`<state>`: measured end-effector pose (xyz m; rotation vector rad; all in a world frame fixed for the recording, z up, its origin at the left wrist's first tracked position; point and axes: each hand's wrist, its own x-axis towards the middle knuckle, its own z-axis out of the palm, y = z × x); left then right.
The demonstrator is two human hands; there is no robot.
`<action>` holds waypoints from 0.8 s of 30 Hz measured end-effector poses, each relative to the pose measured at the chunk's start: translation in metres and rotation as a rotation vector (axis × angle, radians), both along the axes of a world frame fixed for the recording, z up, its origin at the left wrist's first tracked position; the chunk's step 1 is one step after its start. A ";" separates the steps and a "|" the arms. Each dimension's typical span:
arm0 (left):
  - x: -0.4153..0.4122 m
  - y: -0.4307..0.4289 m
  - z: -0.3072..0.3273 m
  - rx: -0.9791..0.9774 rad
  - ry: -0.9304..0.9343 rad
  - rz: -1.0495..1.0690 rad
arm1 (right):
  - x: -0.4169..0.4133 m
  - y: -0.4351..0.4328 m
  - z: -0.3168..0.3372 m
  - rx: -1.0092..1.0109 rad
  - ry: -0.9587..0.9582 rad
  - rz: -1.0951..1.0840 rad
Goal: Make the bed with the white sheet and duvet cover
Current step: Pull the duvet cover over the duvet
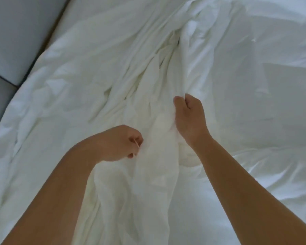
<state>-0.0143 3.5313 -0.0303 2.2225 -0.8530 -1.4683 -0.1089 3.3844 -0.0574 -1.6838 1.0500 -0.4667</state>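
Observation:
A crumpled white duvet cover [152,82] lies bunched in long folds down the middle of the bed. My left hand [120,144] has its fingers curled round a fold of this thin fabric at its near end. My right hand [187,117] grips the same bunched fabric a little farther up, thumb and fingers closed on a ridge. Under and around the cover spreads the puffy white duvet [254,121], covering most of the bed. I cannot tell the sheet apart from the other white fabric.
A grey padded headboard [12,41] with a dark seam runs along the left edge of the bed. White bedding fills the whole rest of the view.

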 end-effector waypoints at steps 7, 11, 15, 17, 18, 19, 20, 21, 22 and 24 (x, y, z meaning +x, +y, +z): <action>0.021 -0.133 0.013 -0.301 -0.082 0.441 | 0.004 0.006 0.023 -0.438 0.109 0.448; 0.037 -0.140 0.016 -0.414 -0.372 0.415 | 0.000 -0.021 0.008 0.232 -0.058 0.275; 0.062 -0.126 0.038 -0.523 0.084 0.680 | 0.006 -0.050 -0.020 0.876 -0.138 0.094; 0.067 -0.127 0.044 -0.478 0.109 0.589 | 0.021 -0.051 -0.026 0.927 -0.131 0.111; 0.067 -0.127 0.045 -0.461 0.107 0.553 | 0.030 -0.049 -0.026 0.923 -0.143 0.111; 0.066 -0.128 0.046 -0.445 0.124 0.551 | 0.039 -0.046 -0.026 0.931 -0.168 0.108; 0.065 -0.128 0.046 -0.446 0.167 0.570 | 0.047 -0.042 -0.022 0.952 -0.208 0.092; 0.065 -0.126 0.045 -0.462 0.219 0.618 | 0.054 -0.040 -0.019 1.001 -0.283 0.049; 0.067 -0.123 0.043 -0.477 0.256 0.675 | 0.060 -0.038 -0.015 1.057 -0.366 -0.020; 0.077 -0.116 0.035 -0.448 0.218 0.769 | 0.067 -0.037 -0.008 1.035 -0.442 -0.158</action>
